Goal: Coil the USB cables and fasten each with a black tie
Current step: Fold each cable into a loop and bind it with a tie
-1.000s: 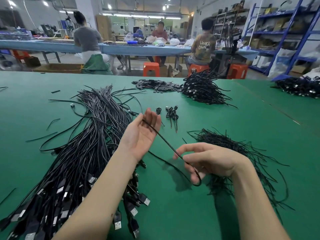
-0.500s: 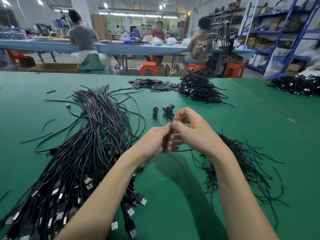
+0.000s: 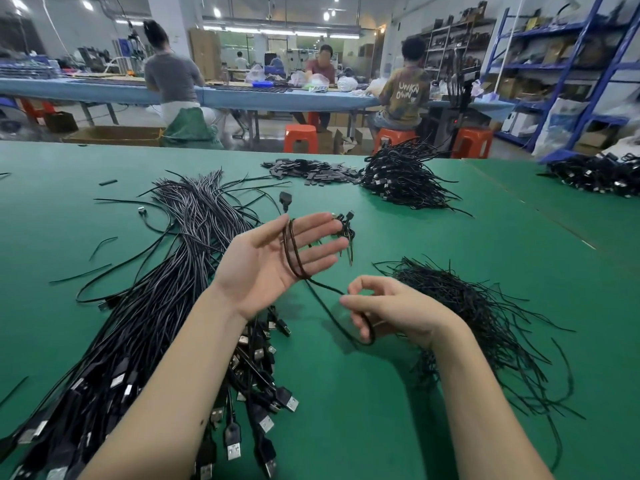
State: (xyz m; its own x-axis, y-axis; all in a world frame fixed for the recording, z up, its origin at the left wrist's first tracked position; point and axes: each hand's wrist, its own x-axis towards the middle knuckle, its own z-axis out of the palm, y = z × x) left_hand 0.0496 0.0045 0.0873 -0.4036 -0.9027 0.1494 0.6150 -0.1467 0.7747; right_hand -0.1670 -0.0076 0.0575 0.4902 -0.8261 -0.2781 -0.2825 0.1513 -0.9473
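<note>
Two turns of thin black USB cable point(image 3: 294, 251) ring the flat, spread fingers of the left hand point(image 3: 273, 261); the right hand point(image 3: 391, 310) pinches its tail above the green bench point(image 3: 450, 230) — slack could let loops slide off.

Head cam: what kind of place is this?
Probably a small factory floor for cable assembly. A big heap of loose USB cables lies on the green table, other workers sit at a long blue bench, and blue shelves hold boxes.
</note>
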